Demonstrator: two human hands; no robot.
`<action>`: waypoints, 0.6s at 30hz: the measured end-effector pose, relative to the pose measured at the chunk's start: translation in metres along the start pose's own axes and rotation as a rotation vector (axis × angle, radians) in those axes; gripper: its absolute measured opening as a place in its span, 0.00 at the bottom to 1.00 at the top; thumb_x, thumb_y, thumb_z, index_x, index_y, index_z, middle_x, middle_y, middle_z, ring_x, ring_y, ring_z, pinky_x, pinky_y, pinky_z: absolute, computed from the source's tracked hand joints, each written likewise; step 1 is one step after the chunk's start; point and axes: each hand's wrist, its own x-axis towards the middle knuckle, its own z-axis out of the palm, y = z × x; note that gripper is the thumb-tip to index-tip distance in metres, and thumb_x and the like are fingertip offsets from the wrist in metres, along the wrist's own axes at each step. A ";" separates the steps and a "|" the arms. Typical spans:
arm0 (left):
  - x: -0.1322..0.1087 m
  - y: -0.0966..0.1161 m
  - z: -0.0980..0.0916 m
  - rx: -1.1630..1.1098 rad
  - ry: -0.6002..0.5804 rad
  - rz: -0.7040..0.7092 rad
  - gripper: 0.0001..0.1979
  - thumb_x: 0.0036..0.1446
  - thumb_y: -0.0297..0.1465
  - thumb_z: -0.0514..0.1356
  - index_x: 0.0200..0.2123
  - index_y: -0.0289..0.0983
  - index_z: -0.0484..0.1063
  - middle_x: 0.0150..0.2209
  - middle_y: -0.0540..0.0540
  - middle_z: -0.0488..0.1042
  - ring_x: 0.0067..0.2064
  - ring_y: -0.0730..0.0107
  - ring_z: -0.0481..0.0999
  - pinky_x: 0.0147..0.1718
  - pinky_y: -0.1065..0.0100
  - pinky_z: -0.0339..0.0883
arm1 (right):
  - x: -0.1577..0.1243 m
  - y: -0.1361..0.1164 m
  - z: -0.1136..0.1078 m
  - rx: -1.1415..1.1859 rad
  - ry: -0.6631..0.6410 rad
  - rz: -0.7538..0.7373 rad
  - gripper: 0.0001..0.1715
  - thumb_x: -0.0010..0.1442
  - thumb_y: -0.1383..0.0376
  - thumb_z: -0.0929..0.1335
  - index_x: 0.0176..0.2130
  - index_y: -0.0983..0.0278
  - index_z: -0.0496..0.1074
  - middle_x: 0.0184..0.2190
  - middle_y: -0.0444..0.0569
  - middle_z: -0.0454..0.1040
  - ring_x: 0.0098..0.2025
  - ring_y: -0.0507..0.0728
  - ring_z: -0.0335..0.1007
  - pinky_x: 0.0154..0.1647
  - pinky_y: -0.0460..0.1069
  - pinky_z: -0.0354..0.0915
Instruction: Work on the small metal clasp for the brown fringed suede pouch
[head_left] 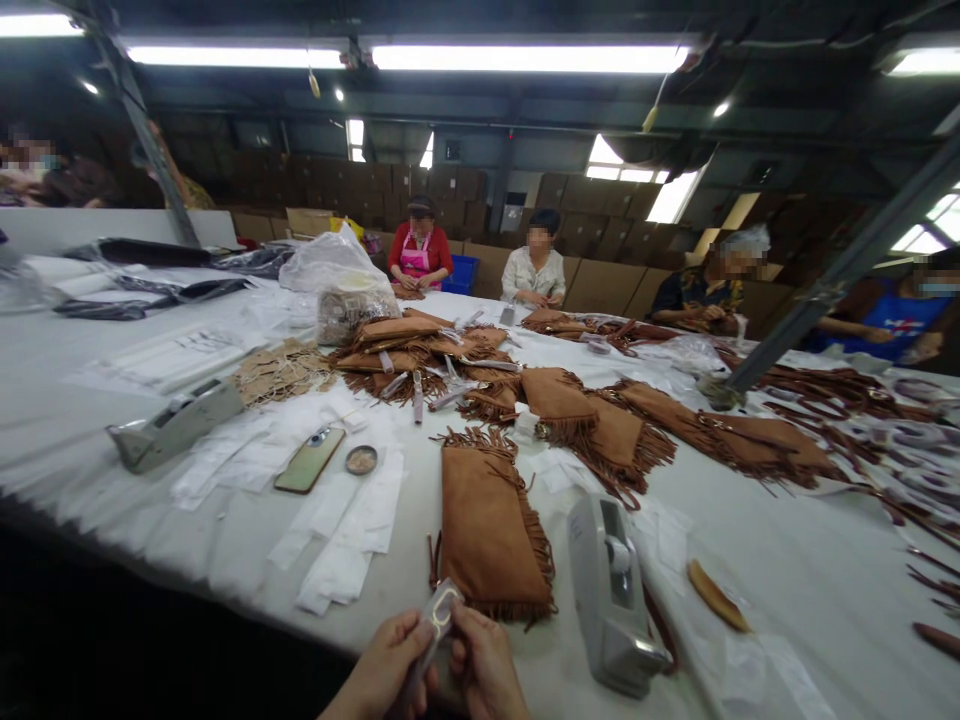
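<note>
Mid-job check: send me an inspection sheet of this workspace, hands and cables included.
Surface: white-covered table, crowded.
Job's things: wrapped piece with pale metal hardware, in hand; brown fringed pouch lying just beyond.
Clutter: phone, round tin and white strips to the left; a tape dispenser on the right, another farther left; more pouches behind.
Hands: left hand and right hand both grip the wrapped piece.
Cables: pull cords hanging near ceiling lights.
Surroundings: co-workers across the table, grey post at right, boxes stacked behind.
</note>
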 end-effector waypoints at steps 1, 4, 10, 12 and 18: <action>0.002 -0.003 -0.001 -0.037 0.015 -0.023 0.28 0.46 0.56 0.56 0.33 0.35 0.66 0.19 0.51 0.71 0.12 0.77 0.62 0.11 0.76 0.48 | 0.000 0.000 0.001 -0.003 0.017 0.000 0.29 0.33 0.47 0.77 0.20 0.68 0.68 0.10 0.35 0.56 0.13 0.42 0.45 0.14 0.41 0.42; 0.005 -0.005 -0.008 -0.066 0.086 -0.035 0.28 0.40 0.54 0.61 0.31 0.34 0.70 0.21 0.49 0.73 0.11 0.80 0.61 0.09 0.76 0.45 | 0.000 -0.001 0.002 0.002 0.072 0.005 0.33 0.31 0.44 0.76 0.22 0.69 0.70 0.13 0.38 0.62 0.13 0.42 0.48 0.13 0.40 0.43; 0.003 0.002 -0.010 -0.090 0.194 -0.084 0.24 0.38 0.50 0.64 0.27 0.33 0.71 0.20 0.48 0.74 0.15 0.74 0.67 0.11 0.75 0.50 | -0.001 0.004 0.002 -0.143 -0.023 0.086 0.39 0.37 0.37 0.70 0.28 0.70 0.73 0.19 0.49 0.73 0.13 0.43 0.52 0.11 0.40 0.44; 0.002 0.002 -0.009 -0.056 0.191 -0.068 0.25 0.38 0.51 0.64 0.25 0.33 0.71 0.17 0.49 0.71 0.14 0.74 0.66 0.11 0.75 0.50 | 0.001 0.007 0.002 -0.213 -0.058 0.093 0.36 0.35 0.38 0.72 0.24 0.69 0.72 0.15 0.48 0.71 0.12 0.43 0.50 0.11 0.40 0.40; 0.005 -0.003 -0.010 0.004 0.156 0.003 0.29 0.38 0.55 0.62 0.30 0.33 0.72 0.21 0.48 0.74 0.12 0.78 0.63 0.10 0.76 0.48 | 0.007 0.011 0.006 -0.189 -0.022 0.074 0.31 0.28 0.45 0.76 0.20 0.68 0.70 0.09 0.40 0.62 0.11 0.43 0.47 0.11 0.40 0.40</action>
